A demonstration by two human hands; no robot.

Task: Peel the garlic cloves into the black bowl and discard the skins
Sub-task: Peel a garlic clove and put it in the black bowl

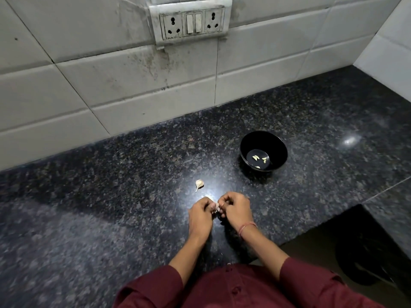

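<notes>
Logged, leftmost: one pale, papery-skinned unpeeled garlic clove [199, 184] on the dark granite counter [89, 207]. Centre: left hand [201, 215] and right hand [236, 210] both pinched a small whitish clove [217, 207]; peeling, I judged, was underway. Right: round black bowl [277, 150] held peeled cloves [255, 157]; next I needed the skin off, then a drop there.

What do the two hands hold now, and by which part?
A small pale garlic clove, pinched between the left hand and the right hand; which end each grip takes cannot be told.
</notes>
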